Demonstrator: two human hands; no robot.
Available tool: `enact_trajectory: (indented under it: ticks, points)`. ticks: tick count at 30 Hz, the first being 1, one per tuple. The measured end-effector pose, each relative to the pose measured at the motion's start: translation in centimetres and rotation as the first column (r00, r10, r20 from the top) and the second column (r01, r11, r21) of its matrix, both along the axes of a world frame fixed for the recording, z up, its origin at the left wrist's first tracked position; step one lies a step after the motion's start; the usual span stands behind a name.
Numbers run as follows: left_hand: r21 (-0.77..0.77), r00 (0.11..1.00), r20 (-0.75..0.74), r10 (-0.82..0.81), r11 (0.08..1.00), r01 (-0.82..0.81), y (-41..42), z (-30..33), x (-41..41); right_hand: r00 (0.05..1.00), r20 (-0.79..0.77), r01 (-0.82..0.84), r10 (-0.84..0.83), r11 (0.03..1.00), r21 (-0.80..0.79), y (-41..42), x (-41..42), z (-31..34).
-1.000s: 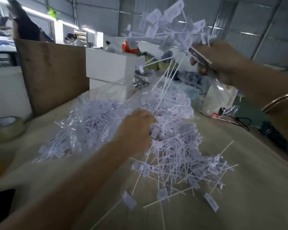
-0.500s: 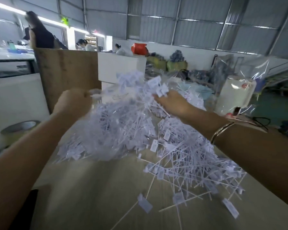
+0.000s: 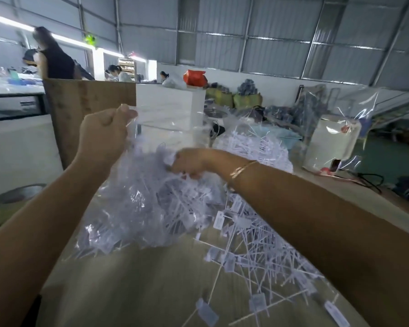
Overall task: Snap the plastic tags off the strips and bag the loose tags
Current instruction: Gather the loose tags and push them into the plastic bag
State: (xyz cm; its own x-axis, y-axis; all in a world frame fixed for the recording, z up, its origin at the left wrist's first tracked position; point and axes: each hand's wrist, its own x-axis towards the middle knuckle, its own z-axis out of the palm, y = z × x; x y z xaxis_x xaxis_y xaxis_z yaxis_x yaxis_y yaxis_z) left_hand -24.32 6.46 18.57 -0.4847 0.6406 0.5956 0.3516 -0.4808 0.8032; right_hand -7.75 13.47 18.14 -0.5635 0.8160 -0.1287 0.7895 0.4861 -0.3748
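Note:
A clear plastic bag [image 3: 137, 208], bulging with white plastic tags, lies on the table in front of me. My left hand [image 3: 104, 135] pinches the bag's rim and holds it up, so the mouth stands open. Lower down and to the right, my right hand [image 3: 189, 161] reaches into that mouth, its fingers curled round a bunch of tags and partly buried among them. Many loose tags [image 3: 257, 251] with thin stems spread over the table under my right forearm. Another heap of tags [image 3: 253, 142] rises behind my right hand.
The wooden table [image 3: 139, 291] runs toward me. A brown board [image 3: 80, 102] and a white box [image 3: 170, 107] stand behind the bag. At the left edge lies a tape roll [image 3: 12, 197]; a plastic-wrapped white appliance [image 3: 331, 142] and a black cable [image 3: 368, 178] sit at the right.
My right hand brought a bunch of tags down from high up into the bag's mouth. My left hand left the pile, took the bag's rim and lifted it.

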Motion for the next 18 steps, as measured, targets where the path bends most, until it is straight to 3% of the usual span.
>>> enact_trajectory:
  ticks: [2,3,6,10,11,12,14,15,16,17,18]
  points:
    - [0.007,0.998,-0.051,0.036,0.999,-0.035,-0.1,-0.3,-0.3,0.917,0.393,-0.125,0.071,0.986,0.112,1.5,-1.9,-1.1]
    - [-0.014,0.994,-0.093,0.050,0.999,-0.052,0.1,-0.6,-0.5,0.885,0.463,-0.172,0.045,0.956,0.236,2.3,-2.9,-1.0]
    - [-0.095,0.959,-0.284,0.008,0.995,-0.037,0.3,-2.1,-0.4,0.881,0.473,-0.300,0.026,0.802,0.516,4.1,-6.2,0.1]
    - [-0.079,0.919,-0.390,0.065,0.991,-0.104,0.3,-2.1,-0.1,0.829,0.556,-0.437,0.062,0.692,0.574,4.2,-9.0,-3.9]
    - [-0.087,0.889,-0.442,0.120,0.980,-0.176,0.3,-2.0,-0.3,0.827,0.557,-0.433,0.077,0.720,0.543,4.1,-8.9,-4.9]
    - [-0.074,0.821,-0.528,0.219,0.951,-0.301,0.2,-1.8,-0.7,0.834,0.545,-0.414,0.079,0.744,0.525,4.2,-8.7,-5.4]
    - [0.082,0.536,-0.728,0.428,0.830,-0.552,-0.6,-1.5,-1.0,0.857,0.505,-0.400,0.101,0.749,0.528,3.9,-7.9,-4.8]
    - [0.214,0.431,-0.754,0.495,0.806,-0.551,-1.4,-1.3,-0.4,0.868,0.481,-0.391,0.121,0.764,0.514,3.3,-7.3,-4.0]
    - [0.321,0.386,-0.760,0.522,0.819,-0.476,-2.2,-1.3,0.5,0.890,0.433,-0.368,0.144,0.790,0.491,2.9,-6.6,-3.1]
    - [0.344,0.380,-0.801,0.463,0.875,-0.340,-2.9,-1.5,1.7,0.917,0.363,-0.328,0.163,0.828,0.455,2.3,-5.7,-2.0]
    - [0.242,0.383,-0.873,0.303,0.949,-0.200,-3.5,-2.0,2.8,0.944,0.284,-0.279,0.168,0.866,0.415,2.0,-4.7,-1.0]
